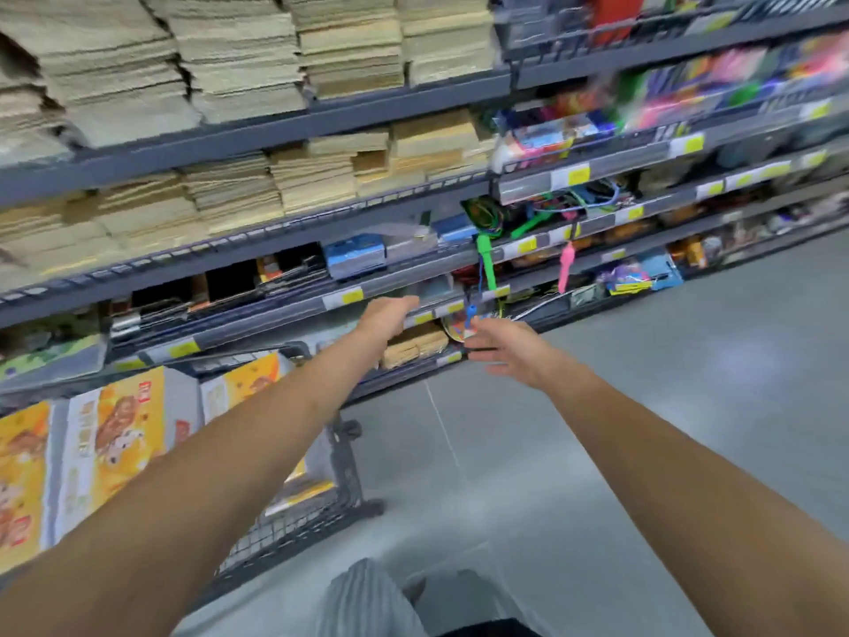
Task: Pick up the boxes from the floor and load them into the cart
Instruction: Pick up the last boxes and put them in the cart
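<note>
Several orange and white printed boxes (115,434) stand packed in a dark wire cart (317,512) at the lower left. Both my arms reach forward over and past the cart. My left hand (386,317) is stretched out near the low shelf edge, fingers loosely extended, holding nothing. My right hand (510,347) hovers to its right with fingers spread, also holding nothing. No box on the floor shows in this blurred view.
Grey metal shelving (285,126) runs across the back, with stacks of tan paper goods (229,52) above and colourful small items (551,209) to the right. Grey tiled floor (620,429) spreads right of the cart. My striped trouser leg (363,595) shows at the bottom.
</note>
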The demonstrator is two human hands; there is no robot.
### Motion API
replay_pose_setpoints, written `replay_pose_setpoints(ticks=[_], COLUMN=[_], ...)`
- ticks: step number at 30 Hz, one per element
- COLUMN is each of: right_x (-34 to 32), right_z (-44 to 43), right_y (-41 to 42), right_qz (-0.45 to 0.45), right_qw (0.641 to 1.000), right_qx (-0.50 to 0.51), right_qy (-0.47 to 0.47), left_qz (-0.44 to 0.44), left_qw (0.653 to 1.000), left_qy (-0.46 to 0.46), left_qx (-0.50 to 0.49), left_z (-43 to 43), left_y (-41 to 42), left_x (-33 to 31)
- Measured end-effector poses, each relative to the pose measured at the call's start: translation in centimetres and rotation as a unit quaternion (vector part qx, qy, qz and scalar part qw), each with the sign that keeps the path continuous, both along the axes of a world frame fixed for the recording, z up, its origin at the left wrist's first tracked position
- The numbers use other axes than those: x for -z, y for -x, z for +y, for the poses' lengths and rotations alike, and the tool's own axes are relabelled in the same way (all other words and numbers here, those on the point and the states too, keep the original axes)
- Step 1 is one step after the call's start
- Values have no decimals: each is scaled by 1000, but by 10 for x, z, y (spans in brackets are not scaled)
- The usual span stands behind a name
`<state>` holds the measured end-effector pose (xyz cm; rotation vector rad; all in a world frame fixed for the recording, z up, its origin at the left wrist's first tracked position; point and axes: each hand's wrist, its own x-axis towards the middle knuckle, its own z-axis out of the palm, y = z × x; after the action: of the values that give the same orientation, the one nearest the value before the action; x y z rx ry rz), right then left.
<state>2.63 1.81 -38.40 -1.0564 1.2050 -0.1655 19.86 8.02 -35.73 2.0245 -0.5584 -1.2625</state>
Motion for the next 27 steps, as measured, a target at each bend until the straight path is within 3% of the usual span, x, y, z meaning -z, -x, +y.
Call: replay_pose_setpoints(ticks=[10, 19, 27], right_x=[-3, 13, 13], right_z=[-108, -252, -358], right_y=[177, 321, 450], right_qz=[-28, -14, -2], right_qw=[983, 944, 897], right_qx=[181, 330, 441], right_qy=[-5, -13, -14], left_qz=[-3, 21, 29], left_qw=[982, 952, 900], left_qy=[-4, 6, -11], left_qx=[190, 307, 435], left_z=[-162, -350, -500], left_y=[167, 319, 464], left_x=[-1, 13, 15])
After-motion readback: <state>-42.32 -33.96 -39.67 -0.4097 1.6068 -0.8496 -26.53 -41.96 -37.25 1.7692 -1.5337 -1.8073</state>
